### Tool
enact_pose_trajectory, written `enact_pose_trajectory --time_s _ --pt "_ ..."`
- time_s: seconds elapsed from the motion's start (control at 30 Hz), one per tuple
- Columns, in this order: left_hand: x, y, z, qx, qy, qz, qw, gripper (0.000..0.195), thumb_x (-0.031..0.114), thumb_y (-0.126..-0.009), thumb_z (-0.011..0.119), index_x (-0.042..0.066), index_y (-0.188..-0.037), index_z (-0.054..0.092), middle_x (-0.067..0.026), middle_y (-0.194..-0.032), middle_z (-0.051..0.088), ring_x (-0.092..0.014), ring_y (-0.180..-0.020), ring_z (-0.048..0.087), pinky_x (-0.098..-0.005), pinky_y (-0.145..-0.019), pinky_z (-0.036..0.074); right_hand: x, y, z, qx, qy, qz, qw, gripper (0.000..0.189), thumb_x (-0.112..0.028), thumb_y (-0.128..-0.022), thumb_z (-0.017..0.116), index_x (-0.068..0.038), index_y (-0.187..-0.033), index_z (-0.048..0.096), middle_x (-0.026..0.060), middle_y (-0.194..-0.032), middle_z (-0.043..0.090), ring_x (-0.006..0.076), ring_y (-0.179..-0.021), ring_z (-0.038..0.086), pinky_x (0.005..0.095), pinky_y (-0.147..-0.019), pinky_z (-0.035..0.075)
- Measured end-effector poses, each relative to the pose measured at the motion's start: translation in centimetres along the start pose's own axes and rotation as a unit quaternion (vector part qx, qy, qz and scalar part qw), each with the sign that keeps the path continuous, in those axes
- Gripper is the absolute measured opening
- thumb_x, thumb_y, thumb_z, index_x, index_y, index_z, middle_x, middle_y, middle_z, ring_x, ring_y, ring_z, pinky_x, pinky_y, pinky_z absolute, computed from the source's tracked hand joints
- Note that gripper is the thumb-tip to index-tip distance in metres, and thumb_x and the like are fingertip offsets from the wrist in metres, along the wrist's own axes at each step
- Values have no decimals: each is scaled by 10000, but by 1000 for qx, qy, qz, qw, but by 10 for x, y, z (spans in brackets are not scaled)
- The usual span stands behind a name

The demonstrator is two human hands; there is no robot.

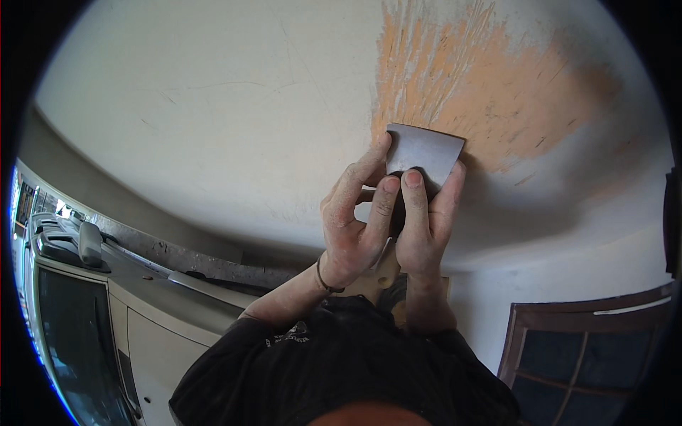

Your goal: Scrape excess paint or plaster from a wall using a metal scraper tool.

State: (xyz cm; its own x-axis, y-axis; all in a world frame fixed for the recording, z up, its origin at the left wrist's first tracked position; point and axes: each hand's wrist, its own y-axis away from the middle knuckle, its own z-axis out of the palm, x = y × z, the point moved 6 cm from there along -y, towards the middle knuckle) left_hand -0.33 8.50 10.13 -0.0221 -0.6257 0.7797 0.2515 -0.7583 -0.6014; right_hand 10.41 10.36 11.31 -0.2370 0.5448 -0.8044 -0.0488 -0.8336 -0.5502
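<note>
Both hands grip a thin rectangular metal scraper (425,149), which looks like a cabinet scraper. My left hand (349,229) has its index finger along the left edge and its thumb at the lower edge. My right hand (426,229) mirrors it, thumb beside thumb, fingers around the right edge. The scraper's far edge lies at the lower border of a scraped orange-tan patch (511,101), apparently bare wood, in a broad off-white painted surface (240,133). Streaks of pale coating run through the patch's left part. Pale dust covers my fingers.
At the left stands a light-coloured vehicle (165,335) with a dark window (80,330) and fittings on its roof. A brown wooden frame with dark glass panes (551,351) stands at lower right. Below my wrists shows a pale wooden piece (386,277), partly hidden.
</note>
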Motion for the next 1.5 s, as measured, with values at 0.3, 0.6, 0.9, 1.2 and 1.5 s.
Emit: enact_pose_trajectory --time_s 0.3,0.6,0.9,1.2,1.5 --pt "11 -3 12 56 -24 100 993 401 -39 -927 538 -45 -1328 529 -115 -970 648 -107 -760 574 -223 -604 501 -15 -1 1 20 33 2 999 362 -145 -1005 494 30 -1300 381 118 -1112 557 147 -963 528 276 -796 464" --pt "14 -5 16 87 19 68 994 401 -40 -928 542 -4 -1327 546 -71 -935 611 -82 -797 569 -209 -636 514 -15 -4 1 42 11 36 998 346 -136 -991 514 21 -1286 424 105 -1110 566 141 -955 530 275 -791 474" --pt "26 -27 19 91 64 58 992 361 11 -961 523 -15 -1321 542 -82 -982 638 -76 -808 586 -194 -620 491 -37 -29 12 20 41 9 999 337 -148 -995 515 41 -1260 430 108 -1083 579 147 -949 546 283 -776 484" --pt "27 -20 15 80 52 27 995 373 31 -971 523 -47 -1336 515 -84 -1076 647 -81 -900 573 -211 -759 466 -36 -22 14 29 34 21 999 388 -181 -998 522 43 -1296 414 128 -1120 572 168 -980 541 299 -828 473" --pt "26 -23 18 82 78 38 993 360 35 -957 540 -34 -1310 545 -100 -1073 668 -71 -843 592 -208 -723 499 -36 -16 10 45 67 3 997 330 -166 -995 514 23 -1256 446 110 -1078 572 155 -951 546 299 -799 485"
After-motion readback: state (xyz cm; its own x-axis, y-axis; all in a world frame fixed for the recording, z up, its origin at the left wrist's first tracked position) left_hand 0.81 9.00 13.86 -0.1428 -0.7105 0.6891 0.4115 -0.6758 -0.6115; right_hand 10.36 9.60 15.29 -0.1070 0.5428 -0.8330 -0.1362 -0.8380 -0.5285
